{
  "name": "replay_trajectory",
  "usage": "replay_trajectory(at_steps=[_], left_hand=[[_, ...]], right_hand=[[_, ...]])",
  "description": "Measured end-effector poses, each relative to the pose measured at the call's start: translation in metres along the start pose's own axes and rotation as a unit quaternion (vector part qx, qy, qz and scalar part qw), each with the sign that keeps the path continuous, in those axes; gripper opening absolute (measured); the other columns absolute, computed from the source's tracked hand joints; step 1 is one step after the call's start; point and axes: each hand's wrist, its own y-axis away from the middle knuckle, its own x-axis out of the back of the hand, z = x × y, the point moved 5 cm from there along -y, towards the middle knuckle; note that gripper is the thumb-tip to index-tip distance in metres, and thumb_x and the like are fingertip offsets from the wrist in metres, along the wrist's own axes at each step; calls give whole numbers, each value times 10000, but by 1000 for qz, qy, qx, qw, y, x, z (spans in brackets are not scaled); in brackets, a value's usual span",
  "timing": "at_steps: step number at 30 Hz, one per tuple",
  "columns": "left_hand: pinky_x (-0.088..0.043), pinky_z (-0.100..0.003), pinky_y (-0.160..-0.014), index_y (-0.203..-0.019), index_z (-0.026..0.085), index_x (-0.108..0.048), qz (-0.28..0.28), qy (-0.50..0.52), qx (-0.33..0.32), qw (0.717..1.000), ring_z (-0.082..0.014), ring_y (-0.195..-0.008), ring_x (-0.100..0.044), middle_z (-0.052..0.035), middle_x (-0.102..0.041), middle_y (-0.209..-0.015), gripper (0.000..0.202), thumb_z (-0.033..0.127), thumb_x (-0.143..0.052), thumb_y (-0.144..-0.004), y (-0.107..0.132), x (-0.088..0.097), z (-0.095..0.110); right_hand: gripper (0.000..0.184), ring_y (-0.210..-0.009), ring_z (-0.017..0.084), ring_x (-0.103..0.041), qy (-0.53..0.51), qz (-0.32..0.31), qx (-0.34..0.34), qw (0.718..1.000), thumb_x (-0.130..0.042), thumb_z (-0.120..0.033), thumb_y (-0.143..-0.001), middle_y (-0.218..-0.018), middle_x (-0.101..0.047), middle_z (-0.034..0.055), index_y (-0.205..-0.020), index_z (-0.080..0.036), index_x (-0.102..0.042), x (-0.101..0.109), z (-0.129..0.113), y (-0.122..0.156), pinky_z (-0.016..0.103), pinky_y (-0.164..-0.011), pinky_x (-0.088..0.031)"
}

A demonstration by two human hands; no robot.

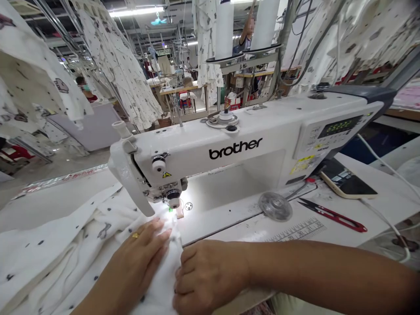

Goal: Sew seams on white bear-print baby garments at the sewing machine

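White fabric (108, 227) with small dark prints spreads over the left of the sewing table, and its edge runs under the needle area of a white sewing machine (197, 148). My left hand (144, 249), a ring on one finger, lies on the fabric just in front of the lit presser foot, its fingers stretched out. Closed around the fabric's right edge is my right hand (206, 275), nearer to me. Its fingertips are partly hidden in the folds. Glare washes out the stitching point.
On the table's right lie red-handled thread snips (334, 214), a round clear bobbin case (275, 206) and a phone (348, 179). A printed ruler (295, 231) marks the tabletop. Thread cones (225, 30) stand behind the machine. Printed garments (114, 61) hang around, with people farther back.
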Motion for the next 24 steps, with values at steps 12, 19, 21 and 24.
replay_trajectory(at_steps=[12, 19, 21, 24], left_hand=[[-533, -312, -682, -1075, 253, -522, -72, 20, 368, 927, -210, -748, -692, -16, -699, -854, 304, 486, -391, -930, 66, -13, -29], [-493, -249, -540, -1127, 284, -523, -132, -35, 334, 933, -182, -664, -695, 22, -691, -791, 241, 305, -392, -926, 77, -11, -30], [-541, -314, -716, -1201, 263, -541, -83, -94, 223, 967, -237, -923, -701, -50, -706, -1058, 325, 231, -400, -910, 65, -4, -23], [-404, -454, -1050, -1358, 221, -487, 4, -140, 42, 989, -300, -1313, -484, -101, -508, -1438, 555, 50, -364, -845, 40, 7, -1]], right_hand=[[82, -713, 110, -573, -54, -16, -20, 998, -612, -145, -899, -752, -648, -49, -843, -188, -653, 0, 8, 4, 263, -733, -419], [145, -733, 104, -589, -58, -42, -22, 997, -569, -145, -919, -765, -662, -36, -790, -191, -618, 2, 8, 2, 259, -744, -416], [102, -761, 104, -598, -75, -61, -34, 995, -580, -151, -905, -786, -672, -35, -824, -194, -623, 0, 9, 2, 252, -760, -418], [60, -801, 108, -606, -95, -68, -44, 992, -596, -154, -886, -812, -681, -31, -851, -189, -629, -2, 11, 3, 248, -784, -420]])
